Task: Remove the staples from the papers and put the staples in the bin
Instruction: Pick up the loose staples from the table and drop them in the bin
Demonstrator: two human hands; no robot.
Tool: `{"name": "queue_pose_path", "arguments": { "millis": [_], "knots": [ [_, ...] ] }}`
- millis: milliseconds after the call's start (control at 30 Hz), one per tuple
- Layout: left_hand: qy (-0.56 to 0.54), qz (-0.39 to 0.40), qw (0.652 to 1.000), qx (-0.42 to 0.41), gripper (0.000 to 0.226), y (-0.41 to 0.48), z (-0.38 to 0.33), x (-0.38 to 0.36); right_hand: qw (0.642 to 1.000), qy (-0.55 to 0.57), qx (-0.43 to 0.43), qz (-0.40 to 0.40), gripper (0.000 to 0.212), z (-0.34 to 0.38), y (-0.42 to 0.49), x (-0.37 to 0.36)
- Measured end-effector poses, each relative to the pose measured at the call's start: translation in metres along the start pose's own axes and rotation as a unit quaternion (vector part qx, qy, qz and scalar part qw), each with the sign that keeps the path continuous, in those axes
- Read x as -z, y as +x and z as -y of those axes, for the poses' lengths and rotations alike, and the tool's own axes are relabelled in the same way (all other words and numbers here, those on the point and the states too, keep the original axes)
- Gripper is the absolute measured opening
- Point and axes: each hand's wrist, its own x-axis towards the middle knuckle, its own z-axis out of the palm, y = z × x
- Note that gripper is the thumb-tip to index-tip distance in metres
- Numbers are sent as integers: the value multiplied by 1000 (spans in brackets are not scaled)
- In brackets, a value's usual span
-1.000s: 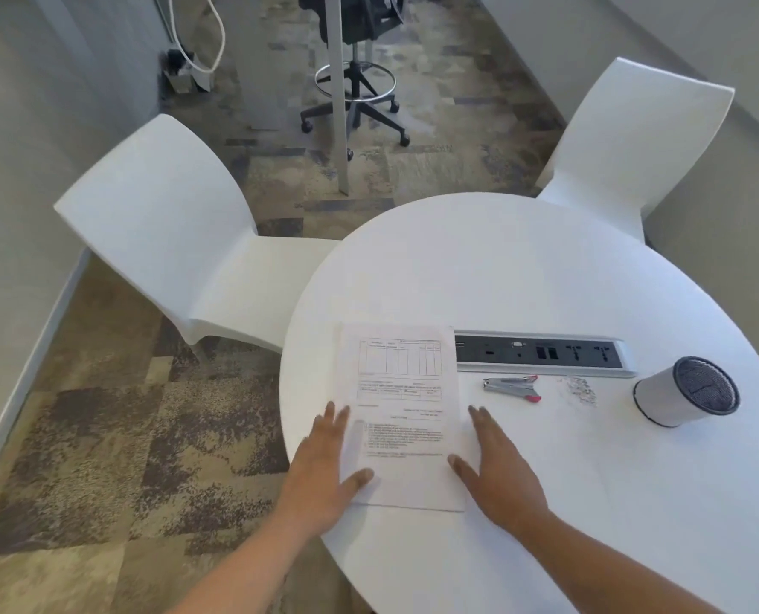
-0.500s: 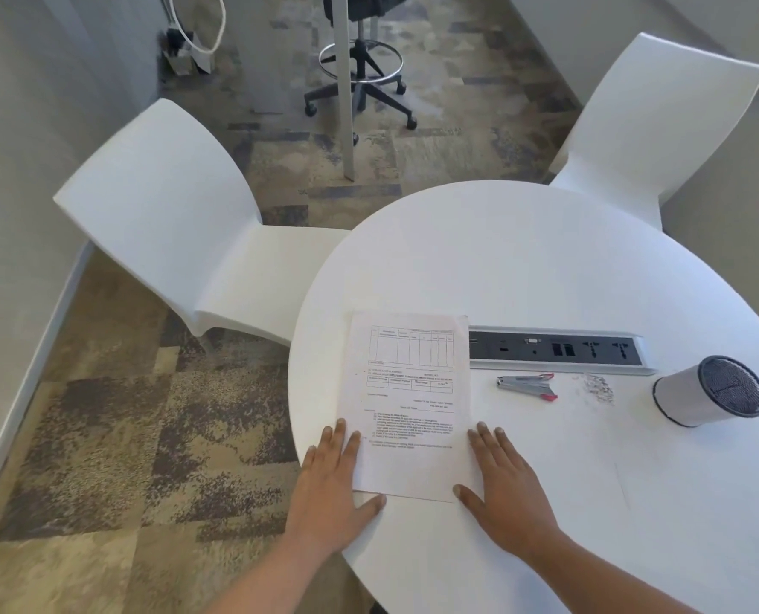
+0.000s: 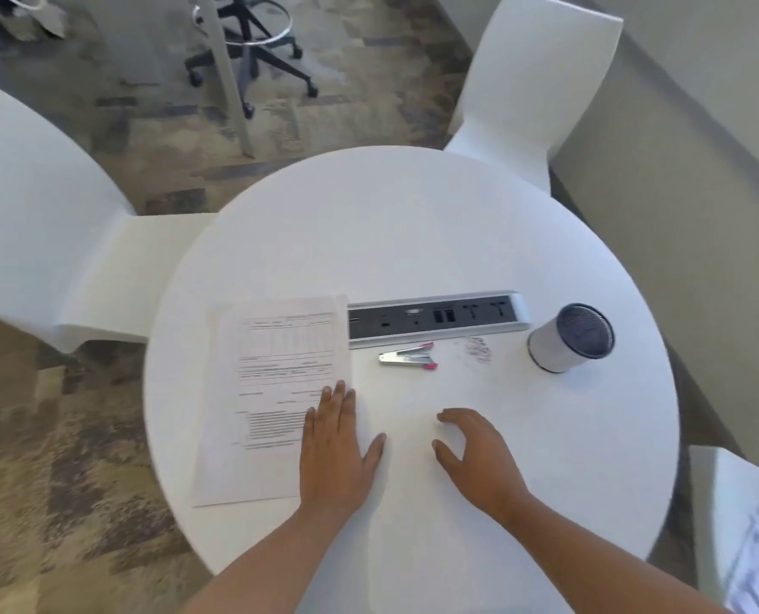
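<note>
A printed stack of papers (image 3: 271, 396) lies on the left part of the round white table (image 3: 413, 241). My left hand (image 3: 337, 449) rests flat on the papers' right edge, fingers spread, holding nothing. My right hand (image 3: 479, 458) hovers over bare table to the right, fingers loosely curled, empty. A silver staple remover with pink tips (image 3: 408, 356) lies beyond the hands. A small pile of loose staples (image 3: 479, 347) sits right of it. The white cylindrical bin (image 3: 568, 339) with a dark inside stands at the far right.
A grey power and socket strip (image 3: 435, 319) is set into the table behind the remover. White chairs stand at the left (image 3: 36, 241) and the back right (image 3: 532, 82). More papers (image 3: 758, 565) lie on a white seat at the lower right.
The view has swung right. My hands moved right relative to the papers: the left one went from their left edge to their right edge, the right one left the papers for bare table.
</note>
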Motion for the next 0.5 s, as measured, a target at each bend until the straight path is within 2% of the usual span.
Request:
{"name": "queue_pose_path", "arguments": {
  "millis": [100, 200, 500],
  "knots": [
    [-10, -36, 996, 80, 82, 13, -25, -24, 998, 32, -33, -37, 36, -29, 15, 24],
    [43, -54, 991, 114, 78, 17, -30, -44, 996, 44, -48, -54, 37, -50, 38, 42],
    [105, -80, 981, 141, 84, 18, -31, -58, 998, -36, -19, -57, 48, -64, 122, 64]
  ]
}}
